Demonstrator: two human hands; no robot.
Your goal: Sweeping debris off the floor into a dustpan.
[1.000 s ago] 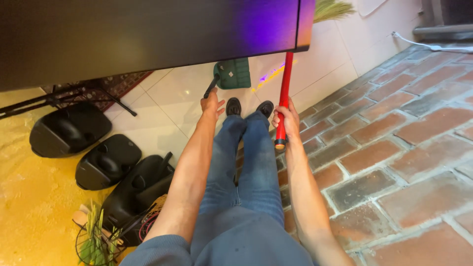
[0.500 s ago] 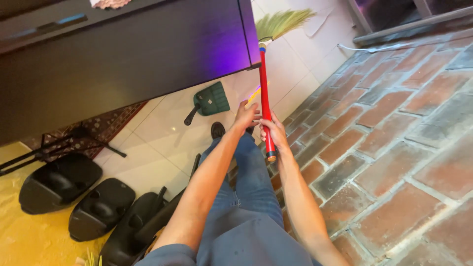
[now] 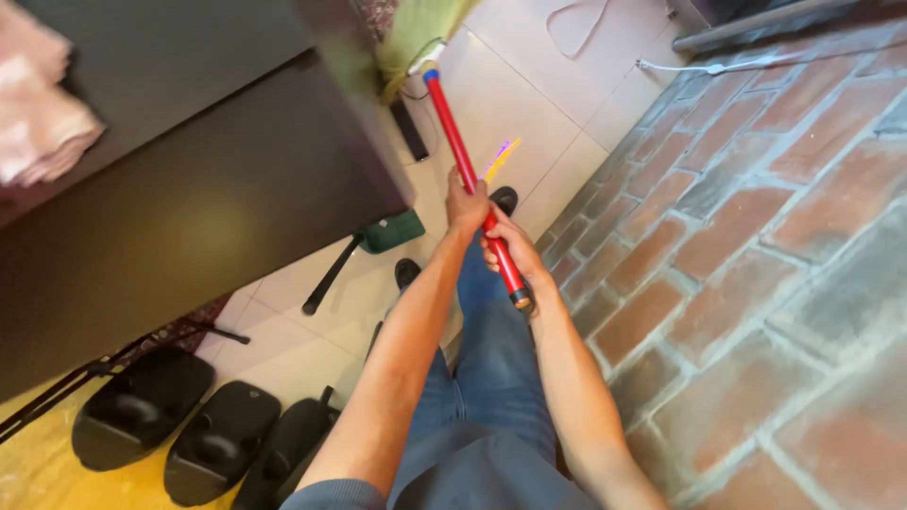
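Note:
I hold a broom with a red handle (image 3: pixel 453 142) and green-yellow bristles (image 3: pixel 416 38) that reach toward the white tiled floor near the dark cabinet. My left hand (image 3: pixel 467 203) grips the handle higher up. My right hand (image 3: pixel 510 250) grips it near the lower end cap. Both arms stretch out over my legs in blue jeans (image 3: pixel 491 378), and my dark shoes (image 3: pixel 504 198) show beneath the hands.
A dark cabinet (image 3: pixel 189 208) fills the left, with pink cloth (image 3: pixel 38 113) on top. A green dustpan (image 3: pixel 378 241) lies on the tiles by it. Three black cases (image 3: pixel 217 439) sit lower left. Brick paving (image 3: pixel 756 283) is at right; a white cable (image 3: pixel 699 66) runs along it.
The broom has swung left and forward, its bristles now near the cabinet's corner. My view has shifted, and both hands stay on the handle.

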